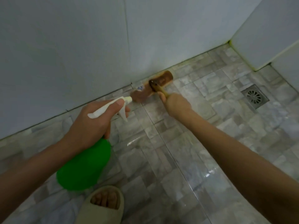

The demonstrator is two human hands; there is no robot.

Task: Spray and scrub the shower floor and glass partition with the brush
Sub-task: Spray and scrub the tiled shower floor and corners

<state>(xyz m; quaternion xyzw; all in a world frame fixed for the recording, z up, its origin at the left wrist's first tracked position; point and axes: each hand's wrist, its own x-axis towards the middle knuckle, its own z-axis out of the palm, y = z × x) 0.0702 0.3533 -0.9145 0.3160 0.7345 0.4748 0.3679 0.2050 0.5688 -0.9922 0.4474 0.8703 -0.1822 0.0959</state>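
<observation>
Pale wall (64,54) fills the far side, and wet grey floor tiles (210,143) spread out below it. Near left, the green spray bottle (85,164) hangs over the floor. The left hand (90,125) is wrapped round its neck, thumb along the white sprayer, nozzle (127,99) pointing at the brush (152,88). A beige slipper (103,207) sits at the near edge. The right hand (176,104) clamps the handle (162,91), hiding most of it. The brown brush head lies on the floor at the wall seam, its left end covered by the nozzle. Far right, a metal drain (254,96).
</observation>
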